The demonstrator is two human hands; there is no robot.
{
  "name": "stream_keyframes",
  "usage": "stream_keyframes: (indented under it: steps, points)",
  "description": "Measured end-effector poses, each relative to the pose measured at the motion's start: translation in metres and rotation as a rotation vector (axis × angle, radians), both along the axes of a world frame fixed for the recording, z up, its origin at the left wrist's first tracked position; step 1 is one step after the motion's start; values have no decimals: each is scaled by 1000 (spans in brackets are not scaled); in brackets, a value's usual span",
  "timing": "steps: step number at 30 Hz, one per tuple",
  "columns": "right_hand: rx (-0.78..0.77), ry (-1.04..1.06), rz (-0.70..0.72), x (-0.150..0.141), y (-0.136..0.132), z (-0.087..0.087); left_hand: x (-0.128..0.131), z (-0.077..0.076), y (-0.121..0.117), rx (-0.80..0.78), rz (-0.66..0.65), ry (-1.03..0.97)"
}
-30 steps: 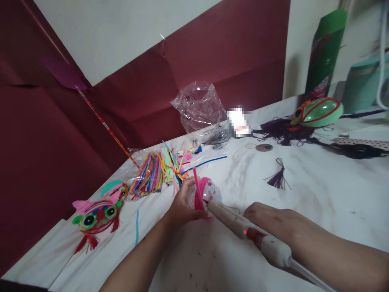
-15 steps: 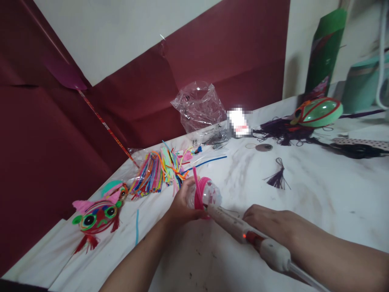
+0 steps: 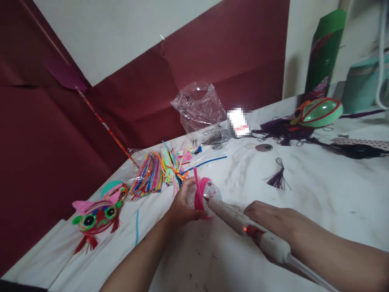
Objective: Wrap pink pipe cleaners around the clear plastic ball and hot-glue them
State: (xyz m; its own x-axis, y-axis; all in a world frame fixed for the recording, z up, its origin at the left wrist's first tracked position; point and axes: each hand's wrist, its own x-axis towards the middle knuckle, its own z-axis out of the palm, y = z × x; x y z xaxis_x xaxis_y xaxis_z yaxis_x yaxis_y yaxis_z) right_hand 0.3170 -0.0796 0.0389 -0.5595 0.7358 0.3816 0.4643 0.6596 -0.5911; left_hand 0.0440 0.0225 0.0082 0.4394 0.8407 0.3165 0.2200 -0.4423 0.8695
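Observation:
My left hand [image 3: 182, 207] is closed around a clear plastic bottle piece [image 3: 213, 190], steadying it over the table. Bright pink pipe cleaner [image 3: 199, 196] is wound around the clear piece, with one end sticking up. In my right hand [image 3: 264, 215] is a white glue gun [image 3: 231, 215] with a lit orange light; most of my fingers are hidden behind it. The gun's nozzle points at the clear plastic beside the pink windings; whether it touches cannot be made out.
A bundle of colourful pipe cleaners [image 3: 152, 172] lies behind my left hand. Left of it sits a lion-like craft head [image 3: 97, 217]. A purple tassel [image 3: 278, 176] lies to the right, and a green craft piece [image 3: 322, 111] farther back. A crumpled plastic bag [image 3: 199, 105] leans against the maroon backing.
The glue gun and my right hand have shifted slightly up and right, with the nozzle moving along the clear piece. My left hand stays almost still.

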Motion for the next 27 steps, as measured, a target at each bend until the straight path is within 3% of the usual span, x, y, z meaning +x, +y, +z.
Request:
stream_keyframes:
  steps: [3,6,9,12,17,22,27]
  points:
    - [51,45,-11,5,6,-14,-2,-5,0,-23,-4,-9]
    - [158,-5,-190,20,19,-27,0,-11,0,-64,-15,-69]
    - [263,-225,-449,41,38,-31,4,-12,1,-101,-46,-128]
    - [231,-549,-616,57,55,-26,7,-6,2,-152,-83,-182]
    - [159,-713,-602,62,67,-29,7,-2,2,-193,-58,-198]
    - [206,-646,-587,60,71,-44,0,-12,3,-142,-46,-231]
    - [221,-580,-611,64,71,-37,-3,-14,1,-119,-28,-213]
